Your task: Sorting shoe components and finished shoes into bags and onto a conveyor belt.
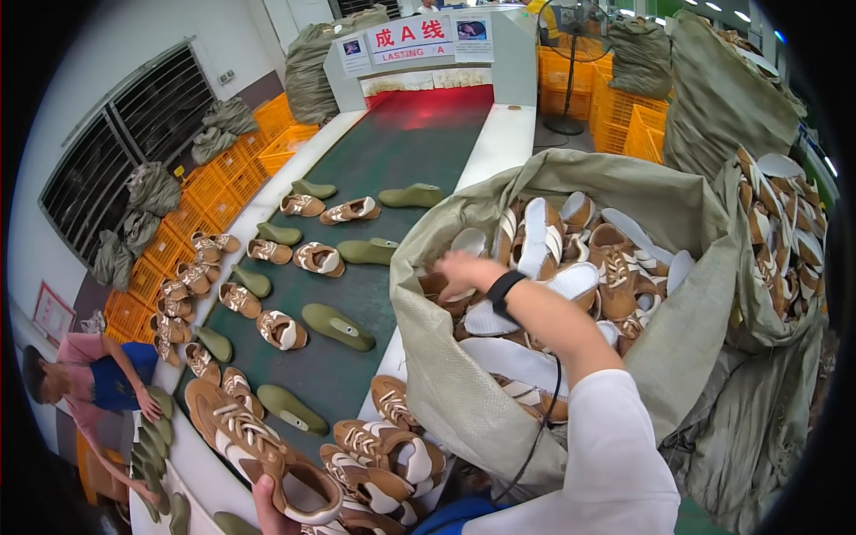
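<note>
Near the front, my left hand (pixel 267 506) holds a brown sneaker (pixel 254 441) with white laces and cream trim by its heel end, toe pointing away to the left. My right hand (pixel 470 271), with a black band on its wrist, reaches into a large grey-green sack (pixel 464 419) full of similar shoes. Its fingers and thumb close round a brown sneaker (pixel 434 284) by the sack's left wall; the fingertips are partly hidden. White-soled sneakers (pixel 615 267) lie heaped beside that hand.
A green conveyor belt (pixel 357 294) carries paired sneakers and green shoe lasts (pixel 337 326). More sneakers (pixel 379 455) crowd the near right edge. At left, a co-worker (pixel 85 374) handles lasts. Another full sack (pixel 780 241), orange crates (pixel 187 218) and a fan (pixel 571 53) stand around.
</note>
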`<state>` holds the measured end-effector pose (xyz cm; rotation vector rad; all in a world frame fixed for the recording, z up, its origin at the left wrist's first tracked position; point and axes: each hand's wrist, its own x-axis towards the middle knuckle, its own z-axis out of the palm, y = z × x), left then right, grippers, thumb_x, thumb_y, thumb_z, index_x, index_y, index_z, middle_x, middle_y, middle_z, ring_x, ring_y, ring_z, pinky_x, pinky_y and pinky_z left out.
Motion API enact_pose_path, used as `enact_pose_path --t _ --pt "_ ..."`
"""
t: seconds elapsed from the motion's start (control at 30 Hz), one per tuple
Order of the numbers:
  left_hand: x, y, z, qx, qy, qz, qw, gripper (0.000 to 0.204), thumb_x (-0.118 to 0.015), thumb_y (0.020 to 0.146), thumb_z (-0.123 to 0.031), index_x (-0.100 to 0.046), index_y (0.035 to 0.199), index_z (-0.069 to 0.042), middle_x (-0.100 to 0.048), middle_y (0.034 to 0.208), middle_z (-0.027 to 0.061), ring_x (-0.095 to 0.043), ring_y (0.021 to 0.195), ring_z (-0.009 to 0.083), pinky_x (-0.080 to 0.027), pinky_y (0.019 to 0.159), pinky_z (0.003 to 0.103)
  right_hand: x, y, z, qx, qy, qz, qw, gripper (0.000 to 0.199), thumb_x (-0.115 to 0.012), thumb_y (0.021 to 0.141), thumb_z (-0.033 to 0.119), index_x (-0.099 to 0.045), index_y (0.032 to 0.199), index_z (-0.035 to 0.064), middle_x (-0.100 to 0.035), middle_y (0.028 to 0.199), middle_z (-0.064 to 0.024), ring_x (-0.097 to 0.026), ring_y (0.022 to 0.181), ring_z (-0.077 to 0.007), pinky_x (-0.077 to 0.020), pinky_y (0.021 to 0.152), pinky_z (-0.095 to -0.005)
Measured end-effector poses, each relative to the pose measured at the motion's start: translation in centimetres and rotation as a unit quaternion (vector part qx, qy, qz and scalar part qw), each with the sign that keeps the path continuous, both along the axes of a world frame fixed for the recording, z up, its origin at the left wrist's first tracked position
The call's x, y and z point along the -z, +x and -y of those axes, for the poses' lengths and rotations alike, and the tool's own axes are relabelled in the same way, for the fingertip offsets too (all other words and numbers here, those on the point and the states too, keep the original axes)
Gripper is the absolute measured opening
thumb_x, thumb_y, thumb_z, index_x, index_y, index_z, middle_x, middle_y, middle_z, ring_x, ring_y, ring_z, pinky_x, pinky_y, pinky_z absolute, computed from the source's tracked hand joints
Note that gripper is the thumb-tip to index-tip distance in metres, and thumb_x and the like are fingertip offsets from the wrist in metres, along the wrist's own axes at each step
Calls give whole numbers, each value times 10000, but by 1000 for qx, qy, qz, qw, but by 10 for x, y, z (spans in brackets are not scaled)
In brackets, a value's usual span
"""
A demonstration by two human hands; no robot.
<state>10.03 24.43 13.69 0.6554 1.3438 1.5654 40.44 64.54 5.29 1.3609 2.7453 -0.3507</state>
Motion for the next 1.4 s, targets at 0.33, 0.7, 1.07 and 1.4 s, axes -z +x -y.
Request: enact_pose_path --t 0.33,0.7,1.07,1.4 --pt "-23 29 14 49 -74 -26 996 535 -460 871 -326 -398 1266 30 -450 1273 137 -418 1174 246 -299 1015 357 75 -97 -11 80 145 -20 986 332 -401 842 230 -591 1072 84 -502 1180 -115 -464 1058 -327 -389 745 -558" --pt "-38 -20 169 -200 -57 -42 977 508 -408 888 -359 -405 1280 -35 -433 1284 104 -424 1166 247 -384 963 376 -38 46 54 329 153 -342 867 351 -639 646 144 -439 933 111 -583 859 -152 -577 850 -345 -448 725 -421" --pt "126 -157 325 -225 -61 203 951 438 -485 882 -274 -435 1243 -31 -554 1127 129 -544 1021 233 -472 869 371 -201 29 326 -144 444 -294 834 444 -640 583 -57 -513 973 114 -558 1087 -114 -555 977 -293 -403 879 -435" --pt "75 -167 337 -313 20 -258 914 609 -570 804 -83 -268 1331 -42 -418 1253 174 -412 1170 257 -350 960 352 -110 -125 469 -135 -399 -652 630 706 -668 582 -81 -308 1149 137 -461 1177 -95 -478 1092 -213 -426 884 -334"
